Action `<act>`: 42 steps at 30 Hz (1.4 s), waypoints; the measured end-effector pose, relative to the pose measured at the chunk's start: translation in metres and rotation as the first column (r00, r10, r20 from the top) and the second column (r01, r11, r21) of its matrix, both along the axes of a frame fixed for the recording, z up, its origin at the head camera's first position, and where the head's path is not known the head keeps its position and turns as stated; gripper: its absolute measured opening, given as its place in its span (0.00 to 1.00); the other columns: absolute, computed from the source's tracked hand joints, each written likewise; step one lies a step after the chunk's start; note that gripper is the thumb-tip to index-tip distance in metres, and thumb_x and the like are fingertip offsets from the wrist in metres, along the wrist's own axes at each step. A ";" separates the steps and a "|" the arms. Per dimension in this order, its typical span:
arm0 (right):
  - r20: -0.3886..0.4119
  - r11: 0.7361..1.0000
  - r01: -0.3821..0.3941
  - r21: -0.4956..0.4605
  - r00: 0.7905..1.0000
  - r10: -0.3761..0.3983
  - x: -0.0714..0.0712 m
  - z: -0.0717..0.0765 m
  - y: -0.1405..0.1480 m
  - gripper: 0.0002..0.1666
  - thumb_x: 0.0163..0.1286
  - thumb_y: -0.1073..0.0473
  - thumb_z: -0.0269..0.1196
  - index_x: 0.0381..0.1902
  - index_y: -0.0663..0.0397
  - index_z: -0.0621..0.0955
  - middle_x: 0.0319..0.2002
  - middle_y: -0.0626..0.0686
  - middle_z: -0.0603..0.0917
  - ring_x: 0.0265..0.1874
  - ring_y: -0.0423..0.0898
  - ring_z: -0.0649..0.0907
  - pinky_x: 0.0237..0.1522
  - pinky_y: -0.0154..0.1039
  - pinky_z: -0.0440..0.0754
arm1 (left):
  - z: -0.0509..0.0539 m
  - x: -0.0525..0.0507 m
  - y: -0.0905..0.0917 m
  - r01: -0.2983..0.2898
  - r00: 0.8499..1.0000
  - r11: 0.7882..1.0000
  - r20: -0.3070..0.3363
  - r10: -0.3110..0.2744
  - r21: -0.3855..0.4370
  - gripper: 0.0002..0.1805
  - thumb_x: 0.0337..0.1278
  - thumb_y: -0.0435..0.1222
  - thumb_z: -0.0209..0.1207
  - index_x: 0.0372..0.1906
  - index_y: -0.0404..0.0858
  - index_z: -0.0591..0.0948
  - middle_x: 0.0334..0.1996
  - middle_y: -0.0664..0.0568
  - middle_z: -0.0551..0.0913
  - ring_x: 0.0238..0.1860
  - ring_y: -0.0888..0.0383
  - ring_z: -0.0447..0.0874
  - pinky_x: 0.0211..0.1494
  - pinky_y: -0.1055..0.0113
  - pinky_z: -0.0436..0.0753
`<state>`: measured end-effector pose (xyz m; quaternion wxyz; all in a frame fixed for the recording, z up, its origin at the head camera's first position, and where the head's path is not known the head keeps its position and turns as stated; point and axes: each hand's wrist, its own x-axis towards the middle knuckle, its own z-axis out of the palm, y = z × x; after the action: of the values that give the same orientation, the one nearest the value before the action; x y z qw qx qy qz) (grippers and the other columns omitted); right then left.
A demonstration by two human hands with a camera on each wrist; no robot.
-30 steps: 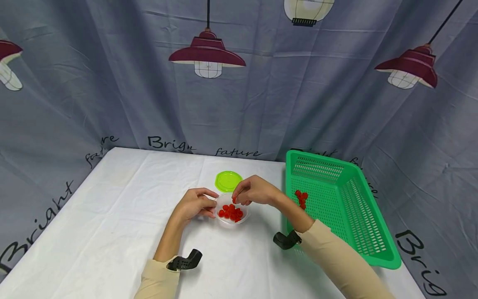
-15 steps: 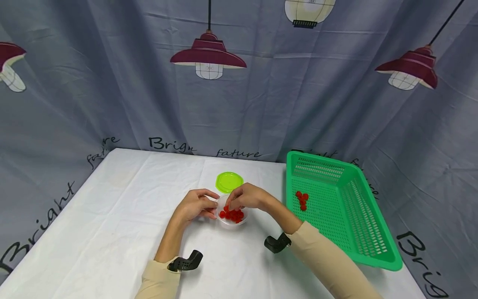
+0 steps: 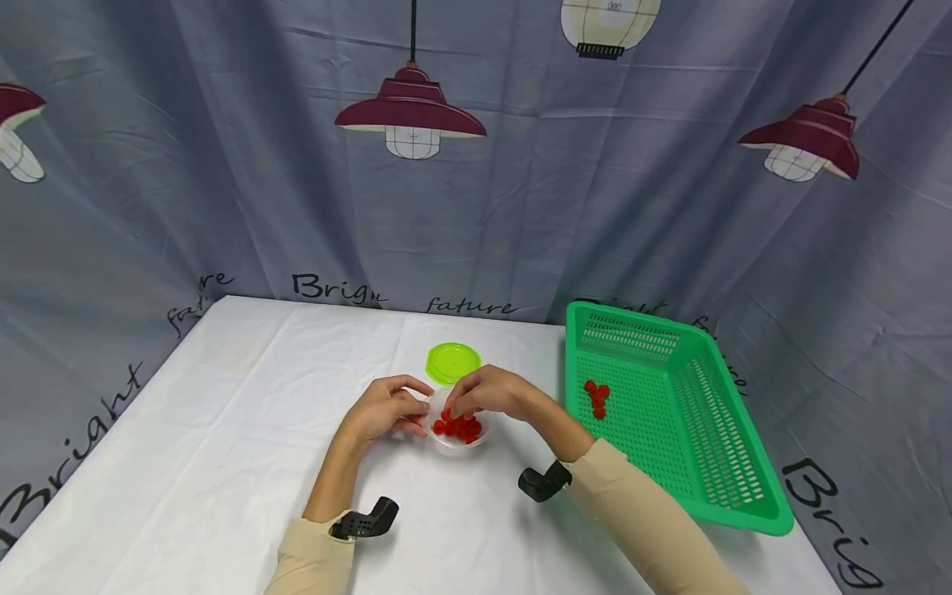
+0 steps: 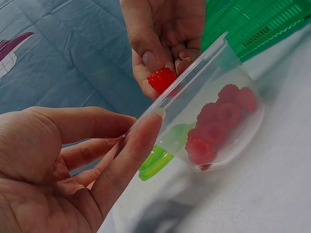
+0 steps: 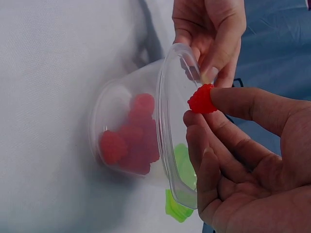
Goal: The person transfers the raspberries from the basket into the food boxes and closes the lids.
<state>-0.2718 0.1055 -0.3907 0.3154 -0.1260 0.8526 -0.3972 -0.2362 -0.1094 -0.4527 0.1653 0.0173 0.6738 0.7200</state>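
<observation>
- One red berry [image 5: 201, 98] is pinched in my right hand [image 3: 492, 392], over the clear tub [image 4: 208, 83].
- My left hand [image 3: 378, 409] pinches its rim [image 5: 166, 131].
- More berries [image 4: 214, 125] sit inside.

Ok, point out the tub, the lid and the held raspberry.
Tub [image 5: 130, 86]: right wrist view, clear side wall.
Lid [image 3: 453, 364]: head view, its middle.
Held raspberry [image 5: 200, 99]: right wrist view, visible side.

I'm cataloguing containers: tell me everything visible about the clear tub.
The clear tub looks like thin plastic, see-through, with a flared rim and narrower base. It stands upright and lidless on the white tablecloth, raspberries heaped inside. The left hand pinches its rim; the right hand holds a single raspberry at its open mouth. Whether the right hand touches the tub is unclear.
</observation>
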 end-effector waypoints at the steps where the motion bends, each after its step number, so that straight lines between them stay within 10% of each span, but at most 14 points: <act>1: 0.000 1.000 0.003 0.000 1.000 -0.003 0.000 0.000 0.000 0.11 0.63 0.59 0.67 0.41 0.58 0.89 0.35 0.47 0.88 0.39 0.44 0.83 0.62 0.49 0.81 | 0.000 0.000 0.000 0.002 1.000 1.000 0.001 -0.002 -0.001 0.19 0.59 0.25 0.63 0.55 0.24 0.79 0.26 0.47 0.79 0.22 0.57 0.84 0.33 0.63 0.91; 42: -0.029 0.999 -0.043 0.014 0.999 0.043 0.001 0.000 0.001 0.10 0.63 0.56 0.66 0.39 0.51 0.90 0.35 0.45 0.89 0.42 0.43 0.82 0.55 0.42 0.79 | -0.001 0.000 0.000 0.013 1.000 1.000 -0.021 -0.013 -0.009 0.19 0.59 0.25 0.63 0.55 0.24 0.78 0.25 0.47 0.80 0.20 0.57 0.85 0.33 0.63 0.91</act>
<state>-0.2707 0.1067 -0.3904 0.3124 -0.1478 0.8569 -0.3826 -0.2366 -0.1096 -0.4534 0.1629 0.0286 0.6786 0.7156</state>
